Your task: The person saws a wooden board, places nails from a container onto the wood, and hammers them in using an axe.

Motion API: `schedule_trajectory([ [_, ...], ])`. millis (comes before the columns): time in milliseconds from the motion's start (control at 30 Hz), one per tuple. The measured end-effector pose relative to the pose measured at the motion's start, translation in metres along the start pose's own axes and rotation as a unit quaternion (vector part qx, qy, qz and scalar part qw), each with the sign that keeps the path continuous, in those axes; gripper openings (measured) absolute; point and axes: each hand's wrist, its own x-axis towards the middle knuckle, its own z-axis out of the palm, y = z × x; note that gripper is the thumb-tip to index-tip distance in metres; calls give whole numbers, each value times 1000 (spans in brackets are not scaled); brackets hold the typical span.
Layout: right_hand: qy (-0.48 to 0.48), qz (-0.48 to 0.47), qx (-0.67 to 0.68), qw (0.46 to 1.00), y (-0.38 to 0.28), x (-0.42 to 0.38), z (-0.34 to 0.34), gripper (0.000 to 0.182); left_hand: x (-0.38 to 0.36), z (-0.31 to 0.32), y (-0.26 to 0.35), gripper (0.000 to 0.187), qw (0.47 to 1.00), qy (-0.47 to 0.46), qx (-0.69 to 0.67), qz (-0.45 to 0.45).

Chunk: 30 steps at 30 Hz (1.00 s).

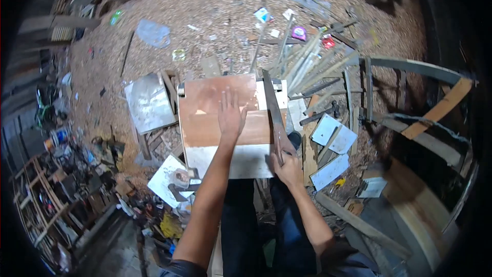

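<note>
My left hand (231, 116) lies flat with fingers stretched out on a brown board (205, 131). That board rests over a white panel (236, 161), whose pale surface shows along the near edge and at the far right corner. In my right hand (289, 169) is the handle of a hand saw (275, 110). Its long blade points away from me along the board's right edge, the tip reaching past the far side. My legs show below the near edge of the panel.
A hammer (323, 113) lies right of the boards, near white offcuts (334, 133). Another hammer-like tool (180, 191) is at the lower left, by a white piece (166, 177). Wood strips (307, 64) and a plastic bag (153, 34) lie on shavings. A wooden frame (415, 64) stands at right.
</note>
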Motion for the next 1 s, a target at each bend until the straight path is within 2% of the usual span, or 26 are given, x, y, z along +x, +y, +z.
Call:
schedule_trajectory([
  [100,-59,-6,-60,996,-16,17,5,45,-27,5,-21,69,998,2,-61,-16],
  [200,-57,1,-92,994,-39,30,10,47,-41,6,-40,66,996,13,-94,-2],
  [333,17,-13,-40,999,-46,37,17,45,-55,-1,-49,62,992,-9,-125,18],
  [367,54,-53,-48,996,-42,38,20,39,-58,-4,-50,61,991,-13,-131,15],
  [467,65,-4,-17,998,-40,40,23,28,-81,-2,-50,58,986,47,-157,-28],
  [500,79,-3,-47,996,-44,43,21,22,-90,-3,-49,56,983,62,-163,-61],
  [600,119,-41,17,992,-55,59,21,24,-119,-3,-52,51,969,110,-171,-143],
  [633,102,-20,17,994,-53,65,21,28,-130,1,-52,50,965,125,-171,-156],
  [733,86,-12,-60,994,-47,87,29,34,-153,5,-52,48,959,138,-174,-176],
  [800,92,-32,-95,991,-50,104,37,37,-163,4,-52,49,959,133,-169,-185],
  [867,43,-40,-127,990,-56,128,45,31,-171,7,-55,50,952,145,-169,-210],
  [933,79,-136,-135,978,-56,157,61,30,-174,3,-55,51,945,152,-159,-243],
  [1000,51,-167,-169,970,-60,192,72,32,-180,5,-54,60,939,143,-130,-283],
])
